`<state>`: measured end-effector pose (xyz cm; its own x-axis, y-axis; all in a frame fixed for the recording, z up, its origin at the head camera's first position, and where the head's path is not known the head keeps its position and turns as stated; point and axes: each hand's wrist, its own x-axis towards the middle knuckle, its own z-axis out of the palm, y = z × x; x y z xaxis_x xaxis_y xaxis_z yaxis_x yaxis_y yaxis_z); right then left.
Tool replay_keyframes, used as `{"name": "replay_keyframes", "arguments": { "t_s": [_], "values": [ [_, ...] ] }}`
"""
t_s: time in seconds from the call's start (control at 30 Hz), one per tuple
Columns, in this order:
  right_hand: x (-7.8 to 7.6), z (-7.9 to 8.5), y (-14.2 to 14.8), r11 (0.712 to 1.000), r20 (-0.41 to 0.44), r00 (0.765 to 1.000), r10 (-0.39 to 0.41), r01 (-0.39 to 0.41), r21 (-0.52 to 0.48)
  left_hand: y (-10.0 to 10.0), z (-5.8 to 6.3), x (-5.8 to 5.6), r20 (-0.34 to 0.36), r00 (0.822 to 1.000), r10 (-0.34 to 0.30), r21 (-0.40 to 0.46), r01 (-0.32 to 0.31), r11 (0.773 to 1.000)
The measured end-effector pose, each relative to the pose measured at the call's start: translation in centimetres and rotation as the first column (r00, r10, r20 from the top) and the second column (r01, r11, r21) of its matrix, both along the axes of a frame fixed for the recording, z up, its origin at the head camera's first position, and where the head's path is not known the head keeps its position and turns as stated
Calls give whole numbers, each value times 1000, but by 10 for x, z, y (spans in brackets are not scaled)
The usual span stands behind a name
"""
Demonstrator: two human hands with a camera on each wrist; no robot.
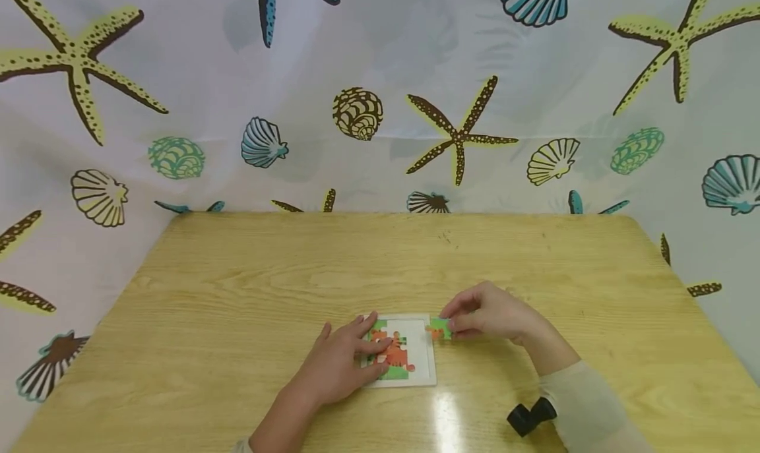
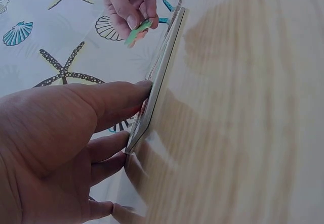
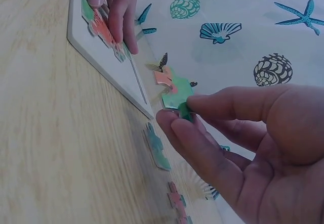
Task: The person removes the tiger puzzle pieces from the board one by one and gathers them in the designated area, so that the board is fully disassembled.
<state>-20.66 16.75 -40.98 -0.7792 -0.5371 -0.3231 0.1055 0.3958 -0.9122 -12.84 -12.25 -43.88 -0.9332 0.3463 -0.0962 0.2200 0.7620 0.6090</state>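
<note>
A white puzzle tray [image 1: 423,367] lies on the table, partly filled with joined green and orange pieces [image 1: 396,355]. My left hand [image 1: 338,364] rests at the tray's left side, its spread fingers touching the joined pieces and the tray's edge. Between thumb and fingers, my right hand [image 1: 495,314] pinches a green and orange puzzle piece [image 3: 174,90]. In the right wrist view this piece is held above the table, beyond the tray's border. The fingertips cover part of it.
Two loose puzzle pieces lie on the table in the right wrist view, a blue-green one [image 3: 158,150] and a reddish one [image 3: 177,203]. A black object [image 1: 531,417] is beside the right sleeve. Behind the wooden table [image 1: 267,262] hangs a shell-patterned cloth [image 1: 320,57].
</note>
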Motion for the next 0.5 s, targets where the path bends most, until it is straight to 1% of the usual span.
{"name": "replay_keyframes", "arguments": {
  "t_s": [0.17, 0.37, 0.5],
  "values": [
    [-2, 3, 1, 999, -16, 1000, 20, -19, 27, 1, 0, -1, -32, 999, 3, -7, -3, 1000],
    [0, 5, 4, 999, -16, 1000, 12, -11, 53, 1, -1, 0, -18, 1000, 2, -21, -2, 1000],
    [3, 1, 5, 996, -16, 1000, 5, -3, 89, 0, -2, 2, -5, 1000, 3, -28, -3, 1000]
  ]
}}
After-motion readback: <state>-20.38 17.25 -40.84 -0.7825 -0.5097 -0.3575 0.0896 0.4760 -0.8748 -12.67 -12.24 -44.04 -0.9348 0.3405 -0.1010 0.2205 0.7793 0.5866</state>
